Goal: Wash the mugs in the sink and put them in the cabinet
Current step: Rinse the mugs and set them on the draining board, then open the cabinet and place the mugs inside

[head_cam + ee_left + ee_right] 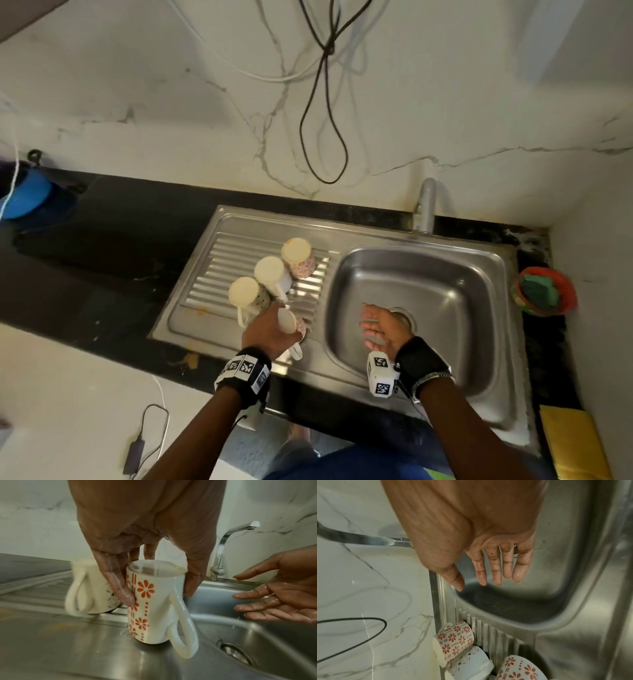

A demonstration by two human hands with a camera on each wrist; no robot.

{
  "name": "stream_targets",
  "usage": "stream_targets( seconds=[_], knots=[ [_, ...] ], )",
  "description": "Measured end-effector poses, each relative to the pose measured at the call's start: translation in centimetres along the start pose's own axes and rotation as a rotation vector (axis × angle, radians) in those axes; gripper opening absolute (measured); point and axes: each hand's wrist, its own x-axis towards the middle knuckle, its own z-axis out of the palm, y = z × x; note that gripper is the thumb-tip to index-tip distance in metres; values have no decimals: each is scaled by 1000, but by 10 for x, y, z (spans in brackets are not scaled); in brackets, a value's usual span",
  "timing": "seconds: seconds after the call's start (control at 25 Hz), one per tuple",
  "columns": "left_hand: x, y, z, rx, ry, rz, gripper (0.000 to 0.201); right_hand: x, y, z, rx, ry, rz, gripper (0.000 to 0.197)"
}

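My left hand (270, 329) (158, 595) grips a white mug with orange flowers (289, 322) (145, 615) (518, 669) from above, base up. The mug's lower end meets the steel drainboard (212, 274) close to the basin edge, and its handle (181, 628) points towards me. Three more mugs stand upside down on the drainboard: a flowered one (298, 257) (453, 641), a white one (272, 274) (471, 665) and a dotted one (245, 293) (82, 588). My right hand (376, 325) (488, 574) (257, 601) hovers wet over the sink basin (445, 308), fingers straight, holding nothing.
The tap (426, 205) (221, 555) stands behind the basin, no water running. A red bowl with a green scrubber (544, 291) sits right of the sink, a yellow cloth (572, 442) nearer me. Black cables (322, 137) hang on the marble wall. A blue object (27, 198) lies far left on the black counter.
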Motion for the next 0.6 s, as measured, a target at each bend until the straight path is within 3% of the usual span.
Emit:
stream_targets(
  seconds=[0.2,0.48,0.6],
  knots=[
    [6,-41,-13,73,-30,6,76,-4,24,42,-61,-1,-55,34],
    [17,-49,-19,101,-24,174,68,-14,47,72,-80,113,-86,32],
    [19,-55,-15,129,-33,209,70,-35,41,93,-179,174,-198,21]
  ],
)
